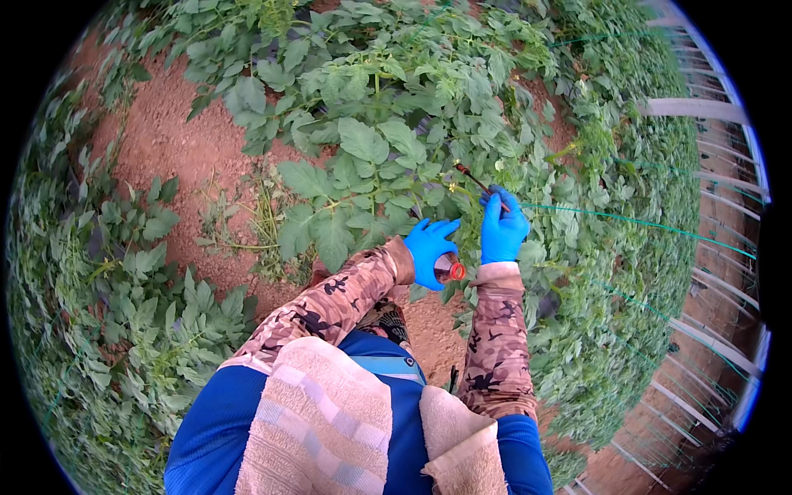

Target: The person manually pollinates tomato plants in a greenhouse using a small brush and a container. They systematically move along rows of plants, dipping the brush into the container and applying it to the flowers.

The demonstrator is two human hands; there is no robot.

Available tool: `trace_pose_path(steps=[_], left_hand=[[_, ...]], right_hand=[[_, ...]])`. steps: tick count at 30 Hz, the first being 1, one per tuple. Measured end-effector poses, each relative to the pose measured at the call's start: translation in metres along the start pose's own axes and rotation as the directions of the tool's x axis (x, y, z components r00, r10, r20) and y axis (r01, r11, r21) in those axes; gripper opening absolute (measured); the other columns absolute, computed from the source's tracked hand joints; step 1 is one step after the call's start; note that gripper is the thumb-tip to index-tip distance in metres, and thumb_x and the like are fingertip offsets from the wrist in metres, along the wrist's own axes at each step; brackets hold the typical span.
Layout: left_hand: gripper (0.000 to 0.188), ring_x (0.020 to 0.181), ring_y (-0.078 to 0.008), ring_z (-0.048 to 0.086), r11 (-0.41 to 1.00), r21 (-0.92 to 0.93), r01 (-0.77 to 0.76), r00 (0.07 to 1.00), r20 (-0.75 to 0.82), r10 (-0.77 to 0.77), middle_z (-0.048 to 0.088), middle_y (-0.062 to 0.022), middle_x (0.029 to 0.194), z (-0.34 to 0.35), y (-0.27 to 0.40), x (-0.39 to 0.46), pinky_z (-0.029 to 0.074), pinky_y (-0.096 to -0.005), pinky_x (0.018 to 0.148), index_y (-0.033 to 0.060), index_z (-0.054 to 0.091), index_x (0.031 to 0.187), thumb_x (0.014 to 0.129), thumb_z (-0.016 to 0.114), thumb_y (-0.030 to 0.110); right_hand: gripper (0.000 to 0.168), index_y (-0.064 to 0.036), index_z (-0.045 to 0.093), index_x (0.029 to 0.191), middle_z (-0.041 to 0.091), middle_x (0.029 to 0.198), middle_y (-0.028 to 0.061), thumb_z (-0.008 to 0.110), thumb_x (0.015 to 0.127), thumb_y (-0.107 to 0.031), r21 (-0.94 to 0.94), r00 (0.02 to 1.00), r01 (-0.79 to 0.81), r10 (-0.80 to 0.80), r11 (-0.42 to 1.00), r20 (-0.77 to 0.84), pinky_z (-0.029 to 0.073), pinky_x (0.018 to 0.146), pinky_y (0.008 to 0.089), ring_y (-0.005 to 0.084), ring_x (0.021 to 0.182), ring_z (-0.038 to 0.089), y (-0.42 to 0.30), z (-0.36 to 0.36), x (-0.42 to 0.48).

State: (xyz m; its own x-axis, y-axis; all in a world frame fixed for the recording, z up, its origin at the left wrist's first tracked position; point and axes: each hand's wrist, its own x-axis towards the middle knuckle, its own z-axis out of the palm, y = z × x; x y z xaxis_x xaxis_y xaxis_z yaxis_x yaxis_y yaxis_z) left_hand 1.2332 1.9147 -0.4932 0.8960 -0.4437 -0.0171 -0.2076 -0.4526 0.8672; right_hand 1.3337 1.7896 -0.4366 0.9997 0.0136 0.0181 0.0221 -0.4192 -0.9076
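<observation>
In a blue glove, my left hand (429,250) curls around a clear plastic bottle (443,268) with a red rim at its mouth and dark liquid inside. My right hand (504,228), gloved too, pinches a thin brush-like stick (475,179) with a dark, reddish tip. That tip is close to small yellow flowers (453,187) on a tomato plant (371,185); whether it touches one I cannot tell. The bottle mouth faces right, below the right hand's stick.
Dense tomato foliage (643,204) lies on the right, with more plants (154,334) at the lower left. Reddish soil (179,142) shows between rows. A green string (637,219) runs rightward from near my right hand. Pale posts (696,110) stand along the far right.
</observation>
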Motion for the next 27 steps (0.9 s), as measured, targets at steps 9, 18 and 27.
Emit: trace_pose_path(steps=[9,18,27], left_hand=[[0.055,0.129,-0.0433,0.032,0.999,-0.036,0.006,1.0,-0.02,-0.007,0.029,-0.0221,0.144,-0.007,0.0,-0.002,0.023,-0.0634,0.104,0.0146,0.064,0.101,0.053,0.075,0.041],[0.056,0.127,-0.0452,0.034,0.991,-0.131,0.013,0.993,-0.112,-0.028,0.028,-0.023,0.144,-0.026,0.007,-0.013,0.027,-0.0543,0.105,0.0135,0.063,0.101,0.053,0.078,0.038],[0.058,0.12,-0.0423,0.044,0.976,-0.207,0.071,0.845,-0.507,-0.169,0.04,-0.0216,0.138,-0.079,0.014,-0.097,0.038,-0.0498,0.099,0.0125,0.061,0.107,0.059,0.08,0.037]], right_hand=[[0.023,-0.003,0.065,0.103,0.068,0.078,0.0153,0.058,0.09,-0.021,-0.395,0.998,0.062,-0.049,0.916,0.044,0.051,0.06,0.0317,0.0206,0.067,0.067,-0.003,0.011,0.013],[0.022,0.006,0.058,0.11,0.066,0.093,0.0148,0.05,0.095,-0.008,0.215,0.996,-0.028,0.009,0.976,0.089,0.053,0.073,0.0301,0.021,0.081,0.066,-0.062,-0.032,0.018],[0.02,0.004,0.061,0.107,0.064,0.099,0.0135,0.052,0.091,-0.005,0.24,0.916,0.073,-0.161,0.968,0.369,0.049,0.083,0.034,0.0219,0.088,0.063,-0.156,-0.024,0.01]])
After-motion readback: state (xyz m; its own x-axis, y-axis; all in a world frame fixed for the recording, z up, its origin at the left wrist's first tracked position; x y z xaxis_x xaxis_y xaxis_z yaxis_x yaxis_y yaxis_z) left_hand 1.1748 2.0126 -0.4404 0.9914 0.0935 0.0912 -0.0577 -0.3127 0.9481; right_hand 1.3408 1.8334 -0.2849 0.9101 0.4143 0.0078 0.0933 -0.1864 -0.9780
